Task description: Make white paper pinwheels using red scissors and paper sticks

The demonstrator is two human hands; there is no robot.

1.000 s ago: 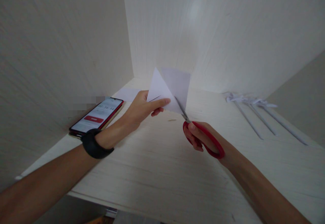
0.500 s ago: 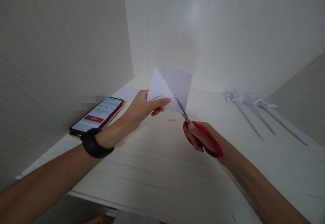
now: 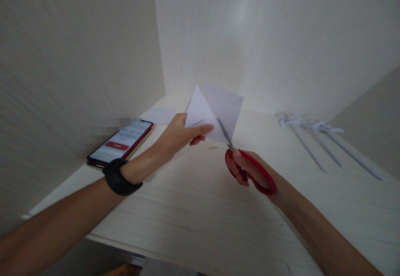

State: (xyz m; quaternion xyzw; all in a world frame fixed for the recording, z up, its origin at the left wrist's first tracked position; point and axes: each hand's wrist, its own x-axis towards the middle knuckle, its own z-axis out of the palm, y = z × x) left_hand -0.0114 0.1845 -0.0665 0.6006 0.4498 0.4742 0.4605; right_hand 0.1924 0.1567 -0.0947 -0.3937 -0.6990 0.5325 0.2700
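Observation:
My left hand (image 3: pixel 184 132) pinches a white sheet of paper (image 3: pixel 225 107) near its lower left, thumb on top. The sheet is partly folded over into a triangle, and a slit shows just above my thumb. My right hand (image 3: pixel 242 165) is closed round the red handles of a pair of scissors (image 3: pixel 261 180). Their blades lie against the paper's lower right part, pointing up and left. Whether the blades are fully closed is hard to make out. A black band circles my left wrist.
A phone (image 3: pixel 120 144) with a timer on its screen lies at the left. Another white paper piece (image 3: pixel 159 115) rests behind my left hand. Several white rolled-paper sticks with tied, folded ends (image 3: pixel 312 130) lie at the right. Pale walls enclose the wooden surface (image 3: pixel 187 209).
The paper and my left hand have shifted slightly right and down. The scissors stay nearly in place, their blades still against the sheet.

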